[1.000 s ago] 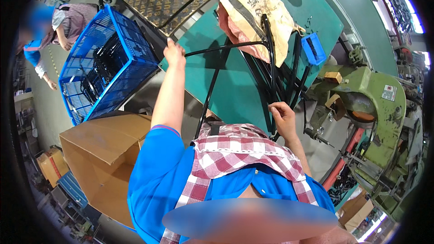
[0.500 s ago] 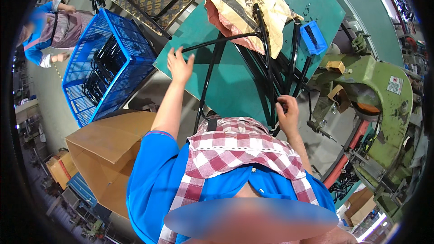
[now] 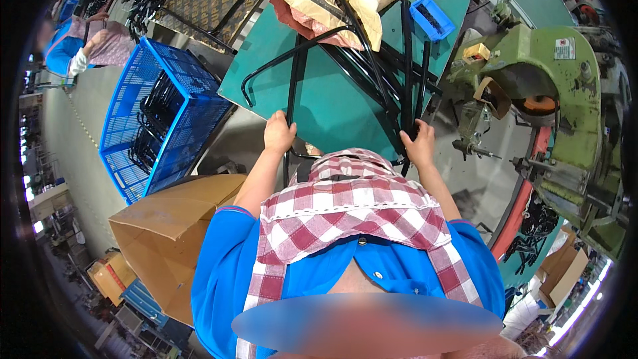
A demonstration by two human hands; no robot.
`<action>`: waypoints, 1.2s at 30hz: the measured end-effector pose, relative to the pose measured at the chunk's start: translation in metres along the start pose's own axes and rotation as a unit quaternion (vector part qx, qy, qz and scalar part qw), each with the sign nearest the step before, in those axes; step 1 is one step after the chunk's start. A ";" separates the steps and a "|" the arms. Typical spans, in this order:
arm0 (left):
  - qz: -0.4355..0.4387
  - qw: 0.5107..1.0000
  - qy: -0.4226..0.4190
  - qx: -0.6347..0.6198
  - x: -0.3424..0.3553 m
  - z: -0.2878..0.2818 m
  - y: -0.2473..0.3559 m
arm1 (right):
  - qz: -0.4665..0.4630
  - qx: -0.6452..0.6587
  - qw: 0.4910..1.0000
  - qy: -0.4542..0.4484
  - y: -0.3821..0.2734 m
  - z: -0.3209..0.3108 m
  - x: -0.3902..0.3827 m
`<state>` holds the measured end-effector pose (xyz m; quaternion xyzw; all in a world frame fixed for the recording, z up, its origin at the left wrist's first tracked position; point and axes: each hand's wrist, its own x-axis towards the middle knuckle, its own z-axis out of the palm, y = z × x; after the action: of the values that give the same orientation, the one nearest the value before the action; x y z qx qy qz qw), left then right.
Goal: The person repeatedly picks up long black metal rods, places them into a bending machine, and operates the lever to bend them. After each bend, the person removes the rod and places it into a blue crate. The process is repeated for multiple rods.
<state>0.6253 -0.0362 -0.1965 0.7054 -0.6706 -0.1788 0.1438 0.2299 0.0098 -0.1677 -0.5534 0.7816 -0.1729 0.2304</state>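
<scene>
A black bent-tube metal frame (image 3: 296, 83) reaches from the green-topped table (image 3: 332, 125) over its near edge toward my apron. My left hand (image 3: 280, 134) is closed round its left tube at the table edge. Round the right-hand tube, my right hand (image 3: 420, 143) has its fingers curled, partly hidden by the tube. Several more black tubes (image 3: 359, 66) lie crossed on the table between and beyond my hands. One bent tube end (image 3: 247, 90) points toward the left edge. A cream woven sack (image 3: 362, 10) lies crumpled over the far part of the tubes.
A small blue bin (image 3: 432, 17) of dark small parts sits at the far right of the table. A green machine (image 3: 565, 66) stands to the right. At left are a blue crate (image 3: 189, 116) of black parts, an open carton (image 3: 169, 216) and another person (image 3: 86, 46).
My left hand has come down from the bent tube end to the frame's left tube and closed on it. My right hand has taken hold of the right tube. The view has shifted.
</scene>
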 end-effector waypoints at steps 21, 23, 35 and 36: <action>-0.244 0.885 -0.052 -0.392 -0.006 0.028 -0.007 | -0.072 -0.065 0.995 0.020 -0.022 0.016 0.019; -0.261 0.873 -0.046 -0.410 -0.006 0.033 -0.006 | -0.079 -0.062 0.995 0.002 -0.024 0.013 0.020; -0.242 0.935 -0.091 -0.241 0.000 0.054 -0.028 | -0.091 -0.103 0.990 0.017 -0.042 0.019 0.022; -0.238 0.941 -0.091 -0.224 0.000 0.050 -0.023 | -0.118 -0.096 0.988 0.027 -0.043 0.016 0.021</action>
<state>0.6240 -0.0327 -0.2514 0.7750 -0.4357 -0.4165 0.1898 0.2666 -0.0244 -0.1624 -0.6563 0.7297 -0.1381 0.1333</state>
